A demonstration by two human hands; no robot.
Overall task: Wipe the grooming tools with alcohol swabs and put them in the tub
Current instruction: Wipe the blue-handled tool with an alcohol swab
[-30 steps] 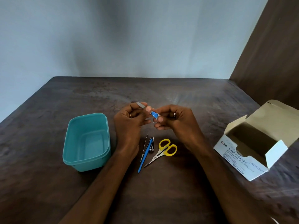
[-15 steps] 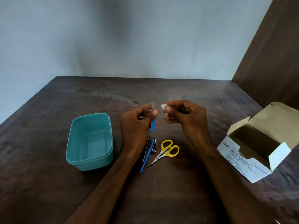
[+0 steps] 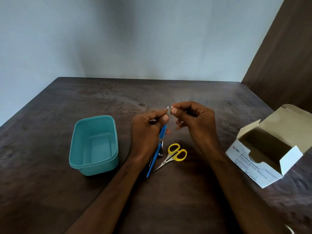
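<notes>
My left hand (image 3: 148,130) holds a small blue-handled nail file (image 3: 163,130) upright, metal blade up. My right hand (image 3: 194,120) pinches a white alcohol swab (image 3: 169,108) round the blade's top end. The teal tub (image 3: 94,144) stands empty to the left of my hands. On the table below my hands lie yellow-handled scissors (image 3: 175,154), a long blue-handled tool (image 3: 154,161), a nail clipper (image 3: 161,149) and a thin metal tool, partly hidden by my left wrist.
An open white box of alcohol swabs (image 3: 263,154) sits at the right, lid flaps up. The dark wooden table (image 3: 118,98) ends at a pale wall behind. A brown panel rises at the far right.
The file turned from lying across to upright in my left hand. My right hand came off it with the swab, then returned and now pinches the swab on the blade tip.
</notes>
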